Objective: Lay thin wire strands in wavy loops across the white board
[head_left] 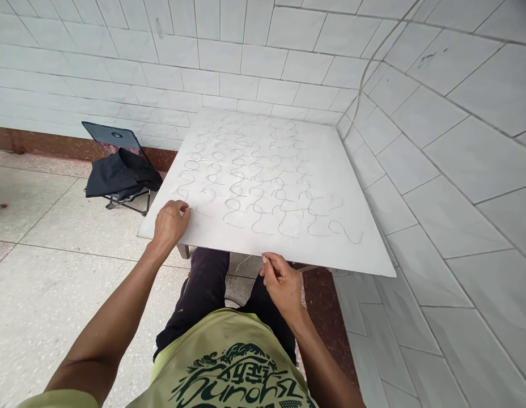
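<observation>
Thin, curled dark strands (284,196) lie in rows across a white board tabletop (352,243); whether they are wire or thread I cannot tell. My left hand (171,222) is over the board's near left corner, thumb and fingers pinched together beside the closest strands. What those fingers hold, if anything, is too small to make out. Just off the board's front edge, my right hand (284,280) is closed in a pinch. From its fingertips a thin pale strand (244,262) sticks out to the left, above my lap.
A folding chair (112,135) with a dark cloth (121,174) on it stands left of the board. White tiled walls (263,62) close in behind and on the right. A cable (365,71) runs down the corner. Speckled flooring (54,277) extends to the left.
</observation>
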### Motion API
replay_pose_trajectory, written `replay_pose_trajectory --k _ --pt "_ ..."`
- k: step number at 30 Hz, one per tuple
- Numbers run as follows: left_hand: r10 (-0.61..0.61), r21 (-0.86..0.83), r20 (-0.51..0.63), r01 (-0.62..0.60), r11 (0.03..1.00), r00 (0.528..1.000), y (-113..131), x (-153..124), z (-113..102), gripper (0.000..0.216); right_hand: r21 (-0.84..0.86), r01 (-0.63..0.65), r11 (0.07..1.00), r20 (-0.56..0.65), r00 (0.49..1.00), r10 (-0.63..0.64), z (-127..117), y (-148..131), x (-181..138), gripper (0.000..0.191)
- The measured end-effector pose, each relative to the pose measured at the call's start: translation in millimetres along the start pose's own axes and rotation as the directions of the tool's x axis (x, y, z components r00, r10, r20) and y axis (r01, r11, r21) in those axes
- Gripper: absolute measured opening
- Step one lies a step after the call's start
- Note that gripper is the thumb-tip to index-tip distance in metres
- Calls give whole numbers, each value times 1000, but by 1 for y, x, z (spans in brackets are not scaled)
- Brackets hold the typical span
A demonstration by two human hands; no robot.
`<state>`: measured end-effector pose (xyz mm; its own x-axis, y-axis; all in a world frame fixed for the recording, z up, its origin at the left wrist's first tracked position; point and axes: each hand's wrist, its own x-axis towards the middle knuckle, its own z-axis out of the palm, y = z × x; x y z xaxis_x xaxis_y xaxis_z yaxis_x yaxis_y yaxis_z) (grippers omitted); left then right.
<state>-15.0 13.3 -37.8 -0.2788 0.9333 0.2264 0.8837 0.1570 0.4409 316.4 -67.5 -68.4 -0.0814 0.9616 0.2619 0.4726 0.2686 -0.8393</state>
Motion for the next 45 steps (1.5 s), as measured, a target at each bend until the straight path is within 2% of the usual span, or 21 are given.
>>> replay_pose_trajectory --k 7,11,17,22,27,30,33,38,40,41,43,45 --pt "43 11 48 -44 999 998 21 21 14 22 40 -31 999 -2 1000 31 0 6 -6 23" --pt "121 -13 69 -120 993 990 35 16 18 23 39 -37 999 -5 999 38 -2 8 -9 23" --pt "181 -60 197 -172 983 964 69 9 41 22 40 -21 999 22 1000 20 2 12 -13 24" --pt "178 -27 191 -176 984 965 82 8 55 19 41 -8 999 6 1000 8 3 16 -14 25" --pt "209 -49 149 -204 978 966 83 0 50 20 43 -19 999 0 1000 19 -1 20 -16 25" --pt "229 -85 95 -221 972 969 81 -2 39 22 30 -28 999 7 1000 28 -1 22 -18 25" --pt "237 -211 -31 -238 948 971 80 5 24 22 22 -32 999 14 999 32 -1 24 -18 25" --pt "180 -420 -234 -266 867 955 81 33 -24 19 21 -27 999 31 999 26 0 24 -16 27" --pt "187 -400 -370 -338 852 910 84 47 -50 17 14 -16 1000 37 999 15 1 23 -14 28" --pt "197 -365 -448 -379 850 872 86 53 -64 15 9 -9 1000 40 999 9 2 22 -13 29" --pt "217 -277 -593 -449 849 775 90 64 -91 11 3 6 1000 51 999 -6 5 22 -12 31" --pt "237 -197 -691 -493 847 684 94 74 -116 9 1 16 1000 57 998 -16 8 23 -11 33"
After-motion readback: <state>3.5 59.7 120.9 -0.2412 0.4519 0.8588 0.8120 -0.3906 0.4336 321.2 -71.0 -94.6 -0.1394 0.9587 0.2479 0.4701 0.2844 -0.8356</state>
